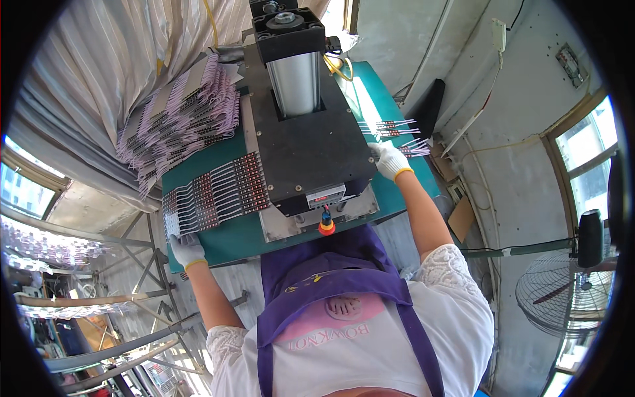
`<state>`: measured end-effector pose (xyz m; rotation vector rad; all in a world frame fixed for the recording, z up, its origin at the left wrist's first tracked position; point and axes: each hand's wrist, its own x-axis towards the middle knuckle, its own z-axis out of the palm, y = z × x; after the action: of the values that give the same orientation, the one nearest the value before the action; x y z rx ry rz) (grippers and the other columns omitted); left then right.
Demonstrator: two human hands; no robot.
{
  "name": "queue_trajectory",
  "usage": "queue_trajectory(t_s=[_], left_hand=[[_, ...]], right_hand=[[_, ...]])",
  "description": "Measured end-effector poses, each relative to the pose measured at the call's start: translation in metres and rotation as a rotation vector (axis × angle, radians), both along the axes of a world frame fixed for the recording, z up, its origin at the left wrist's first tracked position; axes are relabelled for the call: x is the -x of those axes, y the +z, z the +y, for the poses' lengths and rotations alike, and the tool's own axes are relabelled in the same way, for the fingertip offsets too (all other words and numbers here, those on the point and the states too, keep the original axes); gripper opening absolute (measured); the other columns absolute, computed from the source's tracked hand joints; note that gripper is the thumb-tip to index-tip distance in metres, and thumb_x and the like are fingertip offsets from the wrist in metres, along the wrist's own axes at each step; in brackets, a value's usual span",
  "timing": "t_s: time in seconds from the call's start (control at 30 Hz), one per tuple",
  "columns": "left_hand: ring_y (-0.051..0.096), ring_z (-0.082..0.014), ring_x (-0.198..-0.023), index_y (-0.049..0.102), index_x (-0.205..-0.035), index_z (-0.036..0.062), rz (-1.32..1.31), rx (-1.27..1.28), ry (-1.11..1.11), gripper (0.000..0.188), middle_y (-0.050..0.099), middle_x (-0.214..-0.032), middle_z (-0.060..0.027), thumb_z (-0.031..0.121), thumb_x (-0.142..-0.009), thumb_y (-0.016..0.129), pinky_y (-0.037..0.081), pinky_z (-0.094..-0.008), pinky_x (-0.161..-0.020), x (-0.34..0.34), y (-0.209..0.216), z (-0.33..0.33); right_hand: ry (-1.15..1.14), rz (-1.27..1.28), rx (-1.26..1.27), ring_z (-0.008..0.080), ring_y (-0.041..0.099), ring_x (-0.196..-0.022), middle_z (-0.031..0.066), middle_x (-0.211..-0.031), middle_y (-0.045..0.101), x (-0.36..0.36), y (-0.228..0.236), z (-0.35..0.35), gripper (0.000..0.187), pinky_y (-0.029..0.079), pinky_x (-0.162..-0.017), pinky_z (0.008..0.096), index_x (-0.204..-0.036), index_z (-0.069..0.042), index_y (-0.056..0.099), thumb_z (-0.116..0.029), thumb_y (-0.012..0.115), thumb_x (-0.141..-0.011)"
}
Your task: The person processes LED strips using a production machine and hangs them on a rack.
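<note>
The person's left hand (187, 250), wearing a white glove with a yellow cuff, is resting at the near left corner of the strip sheet (215, 193), its fingers appearing to touch the edge. Whether they are pinching the sheet or merely lying against it, I cannot tell. The right hand (391, 160), gloved alike, is lying close against the right side of the black press (304, 145), just beside the loose strip ends (397, 132). Its fingertips are pointing toward the press; whether they are grasping anything, I cannot tell.

The strip sheet, rows of dark modules with red-brown marks joined by pale wires, is lying on the green table (245, 239) to the left of the press, its right edge meeting the press's left side. The strip ends are spreading out over the table's right part. A heap of bundled strips (188, 109) with lilac wires is lying behind the sheet, in front of a pale curtain (79, 86). A silver cylinder (294, 86) is standing on the press, and a red knob (326, 227) is projecting from its near side. A wire-caged fan (559, 294) is showing at the far right
</note>
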<state>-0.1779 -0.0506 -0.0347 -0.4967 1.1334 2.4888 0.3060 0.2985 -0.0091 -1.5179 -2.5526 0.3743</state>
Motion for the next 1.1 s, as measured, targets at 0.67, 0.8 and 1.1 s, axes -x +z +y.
queue_trajectory(t_s=[0.67,0.8,1.1], left_hand=[[0.057,-0.0145,-0.107,0.055,-0.133,-0.0053,0.762,0.703,-0.567,0.042,0.064,-0.124,-0.0066,0.015,-0.096,0.062,0.043,-0.0258,-0.095,0.051,0.006,-0.04],[0.059,-0.0114,-0.099,0.059,-0.129,-0.0014,0.564,0.352,-0.455,0.034,0.064,-0.116,-0.0023,0.011,-0.097,0.062,0.046,-0.026,-0.087,0.017,0.029,-0.012],[0.069,-0.0258,-0.078,0.068,-0.114,0.0033,0.891,1.27,-1.056,0.04,0.071,-0.091,-0.0184,0.033,-0.087,0.07,0.053,-0.0356,-0.074,-0.077,0.05,0.034]], right_hand=[[0.031,0.121,-0.235,0.0352,0.067,-0.084,0.0135,-0.095,0.067,-0.007,0.002,-0.019,0.023,0.054,-0.074,0.0459,-0.111,-0.017,0.067,-0.013,0.062,-0.089],[0.043,0.182,-0.502,0.0341,0.067,-0.084,0.0138,-0.094,0.067,-0.023,-0.001,-0.006,0.016,0.053,-0.072,0.0444,-0.105,-0.011,0.067,-0.009,0.061,-0.089],[-0.343,0.185,-0.374,0.0372,0.064,-0.099,0.0161,-0.105,0.067,-0.13,-0.015,0.036,0.021,0.052,-0.087,0.0436,-0.111,-0.011,0.067,-0.013,0.052,-0.095]])
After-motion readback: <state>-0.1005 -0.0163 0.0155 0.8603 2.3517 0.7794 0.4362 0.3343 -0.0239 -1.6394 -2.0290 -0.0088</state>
